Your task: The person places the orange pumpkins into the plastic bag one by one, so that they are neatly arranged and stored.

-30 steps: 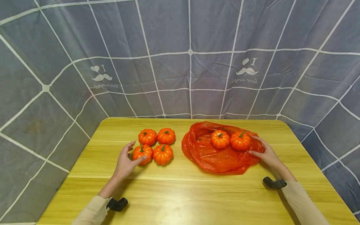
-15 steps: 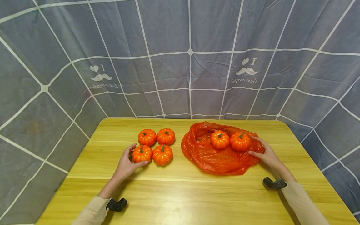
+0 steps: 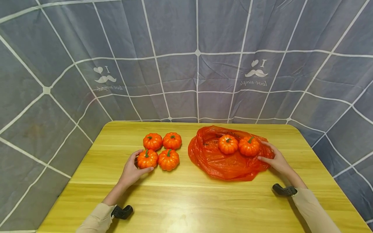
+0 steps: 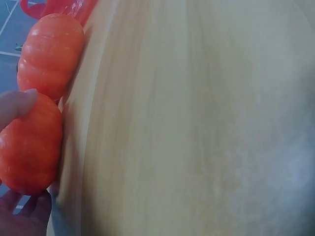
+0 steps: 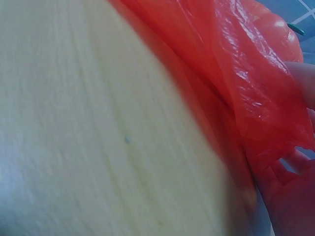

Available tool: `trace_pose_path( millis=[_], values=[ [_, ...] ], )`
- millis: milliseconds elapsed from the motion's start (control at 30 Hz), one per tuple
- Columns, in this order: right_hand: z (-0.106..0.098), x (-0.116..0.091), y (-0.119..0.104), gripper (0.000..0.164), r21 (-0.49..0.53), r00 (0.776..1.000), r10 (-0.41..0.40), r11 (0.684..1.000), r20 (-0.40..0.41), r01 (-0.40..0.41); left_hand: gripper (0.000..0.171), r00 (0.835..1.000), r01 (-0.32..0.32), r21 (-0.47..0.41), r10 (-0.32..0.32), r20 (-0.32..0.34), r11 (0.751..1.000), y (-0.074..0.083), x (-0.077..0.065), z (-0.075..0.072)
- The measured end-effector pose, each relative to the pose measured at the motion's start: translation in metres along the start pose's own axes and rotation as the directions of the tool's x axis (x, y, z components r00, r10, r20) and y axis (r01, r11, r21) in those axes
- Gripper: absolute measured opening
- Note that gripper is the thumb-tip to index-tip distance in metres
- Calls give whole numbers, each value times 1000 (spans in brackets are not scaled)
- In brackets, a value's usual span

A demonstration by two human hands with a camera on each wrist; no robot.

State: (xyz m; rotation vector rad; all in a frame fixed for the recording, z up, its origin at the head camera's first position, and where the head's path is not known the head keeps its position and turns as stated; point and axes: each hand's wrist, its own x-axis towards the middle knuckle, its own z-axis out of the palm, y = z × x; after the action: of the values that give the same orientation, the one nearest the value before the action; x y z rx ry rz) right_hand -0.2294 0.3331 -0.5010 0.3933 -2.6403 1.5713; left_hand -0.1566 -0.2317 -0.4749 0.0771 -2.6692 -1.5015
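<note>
My left hand (image 3: 130,171) grips the small orange pumpkin (image 3: 147,159) at the near left of a cluster. In the left wrist view its thumb (image 4: 18,105) lies on one side of that pumpkin and its fingers (image 4: 35,209) reach round the other. A second pumpkin (image 3: 168,160) stands right beside it. My right hand (image 3: 278,160) holds the right edge of a red plastic bag (image 3: 227,170). Two pumpkins rest in the bag, one at its middle (image 3: 228,144) and one near my right fingers (image 3: 249,146). Red film partly covers that hand in the right wrist view.
Two more pumpkins, one at the left (image 3: 152,141) and one at the right (image 3: 172,140), sit behind the gripped row. Everything lies on a wooden table (image 3: 186,200). A grey curtain (image 3: 180,74) with white lines hangs along the table's back and sides.
My left hand has closed in on the near left pumpkin, its thumb dropping from over the front of it to its lower side. The right hand and the bag have stayed put.
</note>
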Motion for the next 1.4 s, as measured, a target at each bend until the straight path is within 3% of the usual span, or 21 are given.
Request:
trace_pose_path(
  millis=[300,767,1100,1400],
  values=[
    [0,-1,1,68,10,999,31,999,14,-32,85,998,56,19,-56,-42,998,5,-5,0],
    [1,-2,0,69,15,999,41,999,19,-41,84,990,89,-8,-90,-105,996,36,-16,-3],
    [2,-1,2,68,29,1000,23,999,-15,-22,84,993,68,5,-67,-93,998,67,-21,-4],
    [1,1,0,68,40,1000,25,999,-7,-25,81,998,-5,-26,4,-67,1000,102,-25,13]
  ],
)
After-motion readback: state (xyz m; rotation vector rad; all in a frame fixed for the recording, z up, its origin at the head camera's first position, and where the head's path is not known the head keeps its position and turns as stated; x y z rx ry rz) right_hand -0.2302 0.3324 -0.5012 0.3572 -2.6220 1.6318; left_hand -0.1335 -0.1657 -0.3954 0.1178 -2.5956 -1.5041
